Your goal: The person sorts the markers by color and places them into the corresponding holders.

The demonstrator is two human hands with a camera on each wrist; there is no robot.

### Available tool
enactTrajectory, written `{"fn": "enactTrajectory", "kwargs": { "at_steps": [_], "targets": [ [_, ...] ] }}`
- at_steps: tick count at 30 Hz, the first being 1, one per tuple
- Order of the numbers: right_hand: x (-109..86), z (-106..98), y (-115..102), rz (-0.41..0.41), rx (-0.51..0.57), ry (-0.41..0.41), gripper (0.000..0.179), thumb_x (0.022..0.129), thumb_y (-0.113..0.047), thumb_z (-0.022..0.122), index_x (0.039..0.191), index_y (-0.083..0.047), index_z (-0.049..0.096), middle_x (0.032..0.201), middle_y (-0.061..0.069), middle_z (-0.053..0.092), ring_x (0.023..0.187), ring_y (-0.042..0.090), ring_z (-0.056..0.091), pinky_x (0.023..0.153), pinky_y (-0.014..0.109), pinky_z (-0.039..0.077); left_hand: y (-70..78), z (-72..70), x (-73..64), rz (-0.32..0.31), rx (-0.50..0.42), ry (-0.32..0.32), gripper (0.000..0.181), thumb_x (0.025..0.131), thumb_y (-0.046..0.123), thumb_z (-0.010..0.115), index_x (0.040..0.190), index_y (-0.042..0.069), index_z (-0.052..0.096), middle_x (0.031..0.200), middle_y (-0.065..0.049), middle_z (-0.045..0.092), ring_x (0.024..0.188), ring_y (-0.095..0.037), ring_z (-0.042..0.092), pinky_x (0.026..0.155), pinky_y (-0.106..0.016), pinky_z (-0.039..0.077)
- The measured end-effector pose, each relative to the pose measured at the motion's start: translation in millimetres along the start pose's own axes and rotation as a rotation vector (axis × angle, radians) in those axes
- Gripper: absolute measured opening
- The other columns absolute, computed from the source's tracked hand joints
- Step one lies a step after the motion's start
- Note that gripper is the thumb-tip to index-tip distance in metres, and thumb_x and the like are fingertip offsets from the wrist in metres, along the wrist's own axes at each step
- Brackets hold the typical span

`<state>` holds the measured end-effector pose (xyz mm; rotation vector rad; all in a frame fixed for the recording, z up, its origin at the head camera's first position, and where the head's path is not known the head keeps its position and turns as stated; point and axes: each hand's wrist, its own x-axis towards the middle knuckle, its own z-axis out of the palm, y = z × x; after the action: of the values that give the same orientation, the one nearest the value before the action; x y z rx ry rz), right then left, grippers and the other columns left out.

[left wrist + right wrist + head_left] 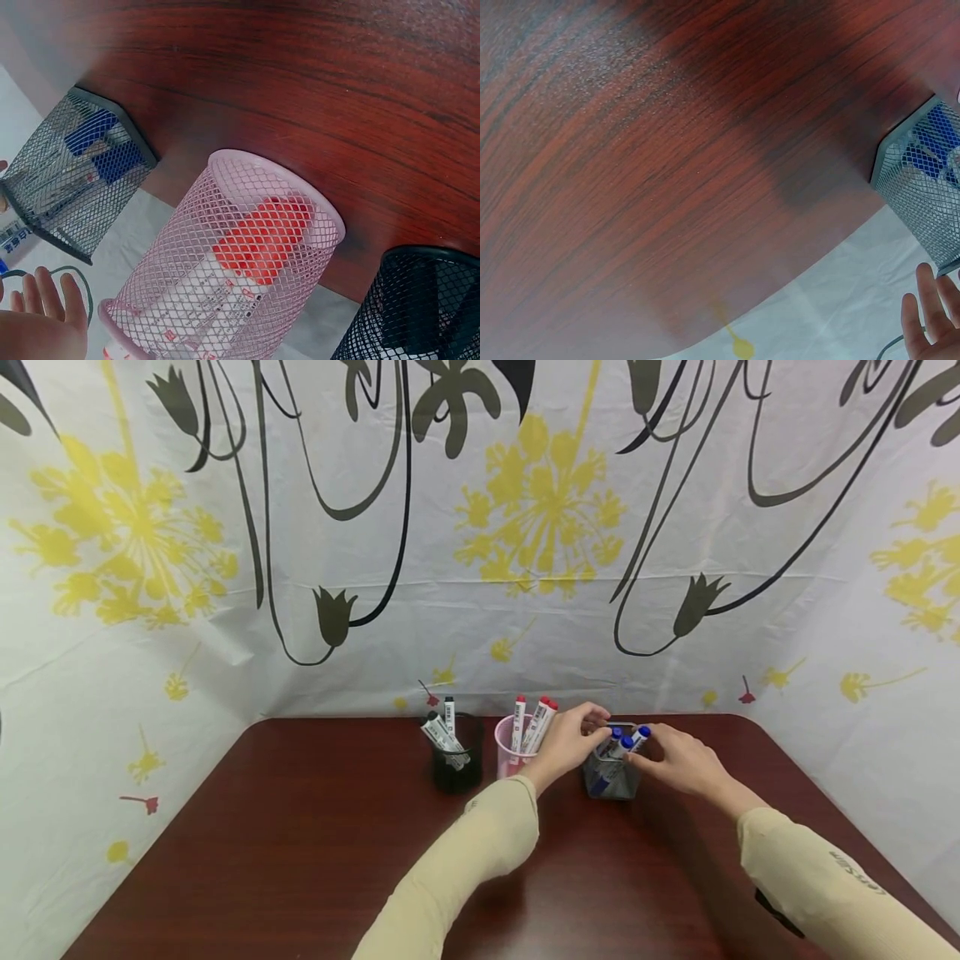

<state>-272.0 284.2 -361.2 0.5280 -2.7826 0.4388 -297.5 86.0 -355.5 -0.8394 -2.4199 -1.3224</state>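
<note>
A grey mesh pen holder (pixel 613 783) stands at the back right with several blue-capped markers (pixel 626 742) leaning in it. My left hand (pixel 567 742) hovers by the holder's left side, its fingers (pixel 52 296) loosely extended with nothing between them. On the opposite side is my right hand (pixel 684 760), its thumb and fingers spread near the rim and the rightmost blue marker. The right wrist view shows that hand's fingers (pixel 928 296) extended beside the mesh; whether they touch it I cannot tell.
A pink mesh holder (pixel 225 247) with red-capped markers (pixel 536 727) stands left of the grey one, partly behind my left forearm. Further left is a black mesh holder (pixel 457 772) with black-capped markers (pixel 448 735). All stand on a dark red-brown table (pixel 315 843) before a patterned curtain (pixel 420 552).
</note>
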Motion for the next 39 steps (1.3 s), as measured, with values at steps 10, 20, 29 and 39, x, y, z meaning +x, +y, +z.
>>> {"fn": "enactTrajectory", "kwargs": {
  "at_steps": [10,20,29,39],
  "targets": [
    [1.1,-1,3,0.007,-0.014,-0.019,0.061,0.079,-0.056,0.053,0.11,-0.004,0.054,0.104,0.016,0.056,0.087,0.033,0.055,0.063,0.05,0.044,2.1,-21.1,-10.4,0.046,-0.141,-0.025,0.015,0.084,0.013,0.061,0.099,0.009,0.06,0.09,0.004,0.062,0.078,0.001,0.054,0.071,-0.015,0.042],
    [2.8,-2,5,0.007,-0.03,-0.016,0.064,0.079,-0.054,0.055,0.118,-0.004,0.052,0.111,0.018,0.055,0.091,0.035,0.054,0.065,0.052,0.043,7.0,-68.6,-33.4,0.096,-0.231,-0.039,0.016,0.084,0.008,0.06,0.1,0.007,0.061,0.092,0.001,0.063,0.083,-0.004,0.057,0.072,-0.021,0.045],
    [1.8,-3,9,0.016,-0.024,-0.012,0.068,0.078,-0.057,0.053,0.121,-0.004,0.049,0.105,0.017,0.057,0.087,0.032,0.055,0.06,0.049,0.044,7.7,-127.6,-70.3,0.201,0.277,-0.166,0.038,0.082,0.025,0.063,0.116,0.009,0.055,0.113,-0.004,0.053,0.104,-0.015,0.048,0.087,-0.03,0.037],
    [-2.1,-9,16,0.029,-0.01,-0.019,0.073,0.078,-0.056,0.054,0.13,-0.007,0.037,0.106,0.022,0.056,0.086,0.036,0.055,0.056,0.049,0.044,-14.4,-162.3,-112.3,0.176,0.648,-0.259,0.062,0.083,0.042,0.056,0.132,0.009,0.04,0.136,-0.012,0.032,0.123,-0.026,0.029,0.096,-0.047,0.024]
  ]
}}
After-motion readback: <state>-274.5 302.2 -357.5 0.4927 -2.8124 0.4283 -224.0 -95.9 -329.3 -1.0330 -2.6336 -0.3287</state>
